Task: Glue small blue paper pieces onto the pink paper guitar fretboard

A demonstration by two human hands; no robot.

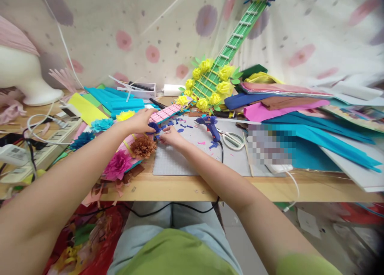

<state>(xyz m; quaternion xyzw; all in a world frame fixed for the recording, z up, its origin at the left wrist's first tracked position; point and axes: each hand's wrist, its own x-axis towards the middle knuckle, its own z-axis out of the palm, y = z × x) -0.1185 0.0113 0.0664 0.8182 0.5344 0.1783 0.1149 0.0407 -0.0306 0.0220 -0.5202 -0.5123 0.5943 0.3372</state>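
A small paper guitar with a pink neck (164,114) lies tilted on the left of the table. Its body bears paper flowers: a brown one (143,147), a magenta one (118,165) and a light blue one (102,125). My left hand (141,122) is curled over the base of the neck, fingers bent round a dark blue paper flower (154,127). Just right of that flower, my right hand (171,138) is closed in a pinch. What its fingertips hold is too small to make out. Loose blue paper petals (180,130) lie beyond it.
A blue glue gun (212,127) and white-handled scissors (233,141) lie on the grey cutting mat (192,163). Behind leans a green paper guitar (223,61) with yellow flowers. Crepe paper (300,127) is piled right; a power strip (45,149) is left. The glue gun's black cord (168,206) hangs over the front edge.
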